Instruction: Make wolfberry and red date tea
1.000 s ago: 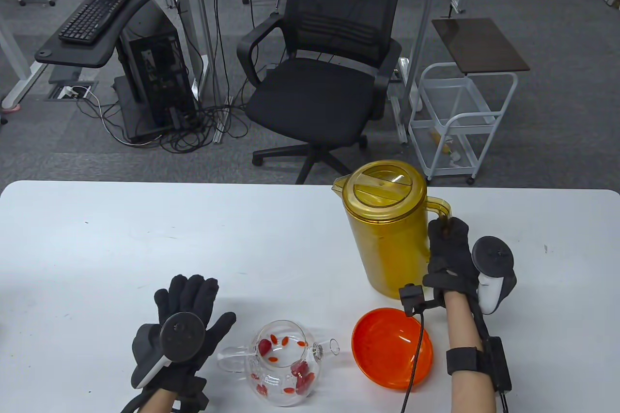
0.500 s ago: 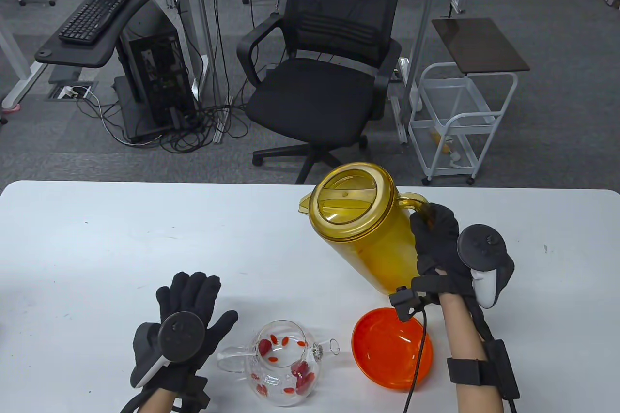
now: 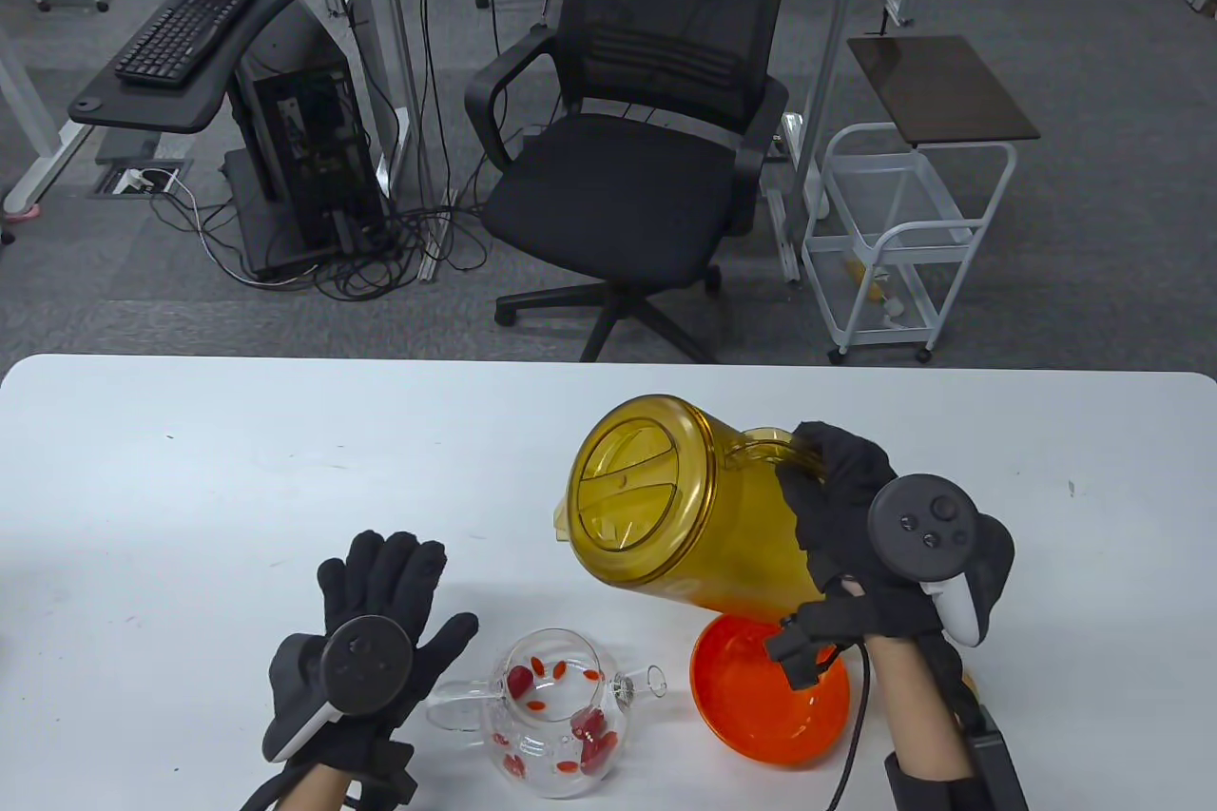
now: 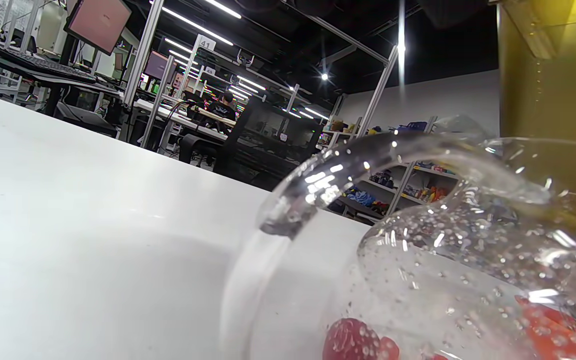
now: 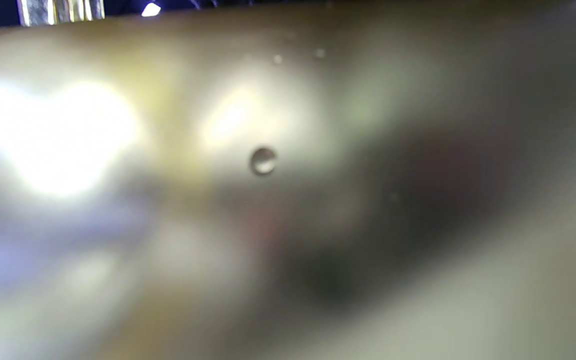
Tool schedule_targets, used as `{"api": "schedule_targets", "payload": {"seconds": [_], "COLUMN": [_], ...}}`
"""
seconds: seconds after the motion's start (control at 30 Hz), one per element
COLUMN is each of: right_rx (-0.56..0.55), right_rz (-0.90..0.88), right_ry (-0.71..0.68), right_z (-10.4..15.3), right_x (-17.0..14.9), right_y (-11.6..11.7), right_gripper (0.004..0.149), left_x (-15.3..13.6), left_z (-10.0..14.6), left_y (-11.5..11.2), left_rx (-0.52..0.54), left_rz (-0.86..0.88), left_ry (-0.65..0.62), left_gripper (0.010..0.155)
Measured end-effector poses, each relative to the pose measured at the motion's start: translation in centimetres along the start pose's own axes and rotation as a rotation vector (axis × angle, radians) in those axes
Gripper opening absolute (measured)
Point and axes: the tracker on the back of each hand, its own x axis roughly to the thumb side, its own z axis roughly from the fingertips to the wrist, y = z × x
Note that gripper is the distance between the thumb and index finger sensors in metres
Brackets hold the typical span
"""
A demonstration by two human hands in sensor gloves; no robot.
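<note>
— Table view first: any writing to read, and how many things are there?

— No legible label or brand on anything. One white table point(image 3: 190, 469) carries one glass teapot point(image 3: 556, 716), one orange bowl point(image 3: 751, 716) and one amber pitcher point(image 3: 666, 507). The teapot stands at the near edge with red dates and wolfberries inside. The bowl sits just right of it. The right hand point(image 3: 856, 516) grips the pitcher's handle, fingers wrapped around it, and the pitcher is lifted and tilted, its lid facing the teapot, its base above the bowl. The left hand point(image 3: 380, 630) lies flat beside the teapot's handle, fingers spread, holding nothing.

— And the left wrist view?

— The teapot point(image 4: 418, 250) fills it up close, droplets on the glass, red fruit at the bottom; the pitcher point(image 4: 553, 75) hangs above. A "41" sign shows on a far frame.

— Right wrist?

— Only blurred amber pitcher wall point(image 5: 268, 160) with one droplet; no fingers are visible there.
</note>
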Motion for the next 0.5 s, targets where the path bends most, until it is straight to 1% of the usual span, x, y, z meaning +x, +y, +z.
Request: {"api": "schedule_targets", "payload": {"seconds": [0.23, 0.5], "right_rx": [-0.017, -0.062], "right_rz": [0.121, 0.233], "right_ry": [-0.073, -0.145], "right_z": [1.7, 3.8], "right_x": [1.5, 3.0], "right_y": [0.5, 1.1], "right_gripper": [0.043, 0.042], "left_x": [0.3, 0.7], "left_z": [0.0, 0.1], "left_y": [0.0, -0.1], "left_rx": [0.002, -0.004], "left_rz": [-0.002, -0.001], "left_ry": [-0.018, -0.031], "left_gripper": [0.078, 0.078]}}
